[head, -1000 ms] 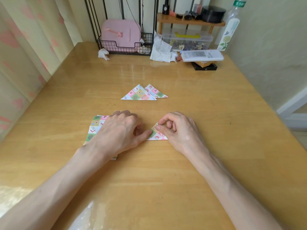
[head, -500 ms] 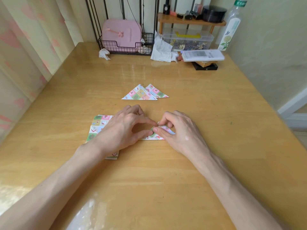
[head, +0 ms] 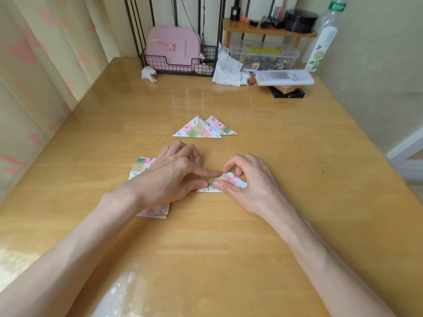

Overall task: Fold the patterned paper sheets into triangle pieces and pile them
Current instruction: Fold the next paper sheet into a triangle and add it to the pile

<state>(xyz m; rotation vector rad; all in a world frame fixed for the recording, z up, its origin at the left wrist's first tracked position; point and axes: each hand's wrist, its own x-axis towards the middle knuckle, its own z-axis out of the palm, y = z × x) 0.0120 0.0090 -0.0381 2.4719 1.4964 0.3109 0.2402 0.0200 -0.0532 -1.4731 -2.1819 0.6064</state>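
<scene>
A small patterned paper piece (head: pixel 225 180), partly folded, lies on the wooden table (head: pixel 229 236) between my hands. My right hand (head: pixel 249 181) pinches it between thumb and forefinger. My left hand (head: pixel 171 177) touches its left end with forefinger and thumb tips. Under my left hand and wrist lies a stack of flat patterned sheets (head: pixel 140 165). Farther back, two folded patterned triangles (head: pixel 199 130) overlap each other on the table.
At the table's back stand a wire basket (head: pixel 178 65) with a pink box, crumpled tissues (head: pixel 229 69), a clear plastic box (head: pixel 265 56), a white book on dark boxes (head: pixel 283 77) and a tall bottle (head: pixel 325 40). A curtain hangs left.
Both hands have shifted slightly right along the small piece. My left fingers have stretched out toward it, and more of the piece shows under my right fingers.
</scene>
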